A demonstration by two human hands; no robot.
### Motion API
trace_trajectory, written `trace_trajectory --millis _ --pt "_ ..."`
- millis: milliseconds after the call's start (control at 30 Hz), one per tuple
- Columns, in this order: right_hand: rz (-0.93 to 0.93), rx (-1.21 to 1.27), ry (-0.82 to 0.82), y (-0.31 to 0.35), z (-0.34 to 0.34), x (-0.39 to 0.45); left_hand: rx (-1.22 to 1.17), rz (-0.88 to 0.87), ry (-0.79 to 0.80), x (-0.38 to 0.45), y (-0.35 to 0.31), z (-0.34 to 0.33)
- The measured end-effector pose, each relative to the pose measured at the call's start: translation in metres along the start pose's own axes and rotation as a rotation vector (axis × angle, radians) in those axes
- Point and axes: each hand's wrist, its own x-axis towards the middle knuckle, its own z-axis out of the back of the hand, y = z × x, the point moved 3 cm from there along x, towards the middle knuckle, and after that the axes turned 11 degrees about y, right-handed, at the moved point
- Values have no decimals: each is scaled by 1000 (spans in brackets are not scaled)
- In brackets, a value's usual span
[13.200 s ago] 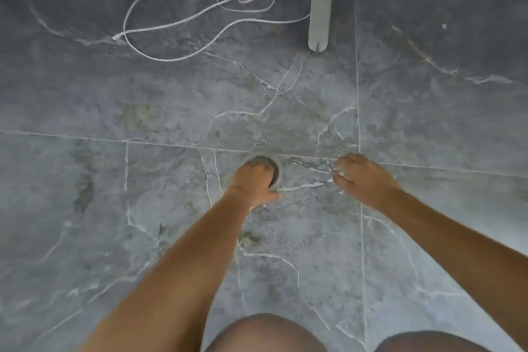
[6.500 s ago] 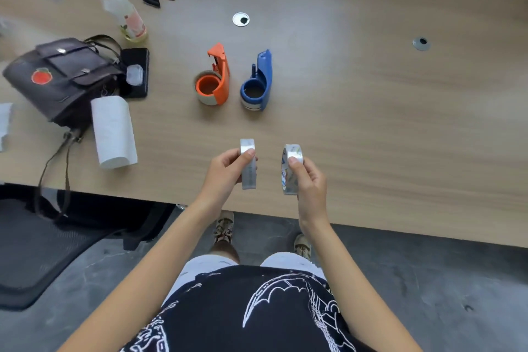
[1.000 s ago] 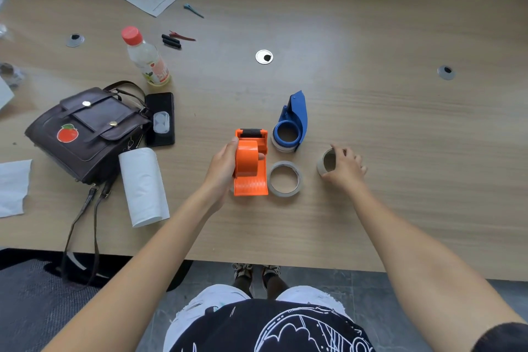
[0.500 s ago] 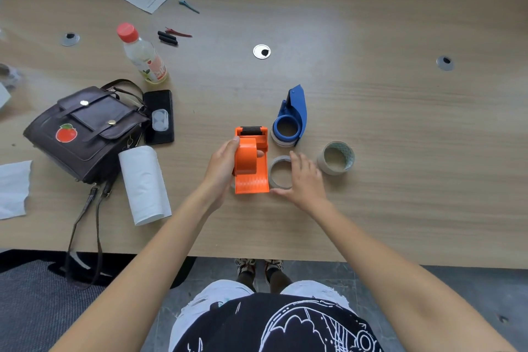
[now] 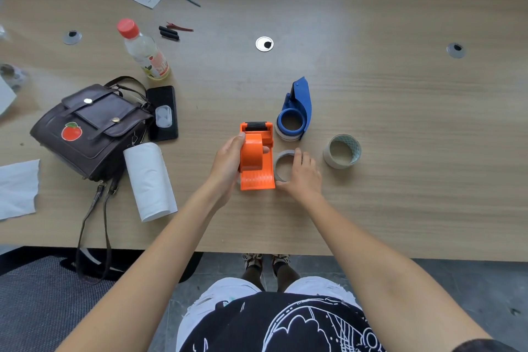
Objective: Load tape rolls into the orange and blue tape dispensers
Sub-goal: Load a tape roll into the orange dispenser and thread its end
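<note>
A: Orange dispenser [image 5: 256, 158]: where, and who has it?
B: Near the table [image 5: 400, 123] front edge, centre. Left hand [image 5: 228, 164] grasps it, thumb on the far side, fingers wrapped underneath. Its spool looks bare, so not loaded yet.

A: Right hand?
B: Right hand [image 5: 303, 173] lies over the flat tape roll [image 5: 281, 166] just right of the orange dispenser, fingers curved around the rim, thumb at the near edge. Reads as closing on it, but the roll is flat on the table, not lifted.

A: Change?
B: A second ago that hand was on the second tape roll [image 5: 342, 151], further right of the orange dispenser. It let go, left that one standing tilted, and crossed to the flat one. Orange dispenser hasn't shifted. Likely means: flat roll goes on the orange spool next.

A: Blue one?
B: Blue dispenser [image 5: 295, 111] just behind-right of the orange dispenser, touching or nearly so. There's a whitish ring around its base; can't tell whether that's tape or part of the body.

A: Hidden stuff?
B: Near half of the flat roll is under the palm. Left fingertips mostly behind the orange body. Brown bag [image 5: 88, 128], paper towel roll [image 5: 148, 180], phone [image 5: 163, 111], bottle [image 5: 143, 50] all left of the orange dispenser, well apart.
</note>
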Motion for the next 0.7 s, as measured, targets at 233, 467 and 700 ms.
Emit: trace_trajectory --millis 233,467,700 --pt "-15 390 -10 -11 22 1 -10 9 15 1 2 0" --pt "187 1277 234 1 87 -39 -18 30 33 0 8 -8" --pt "329 1271 534 43 86 -64 -112 25 102 -1 3 -27"
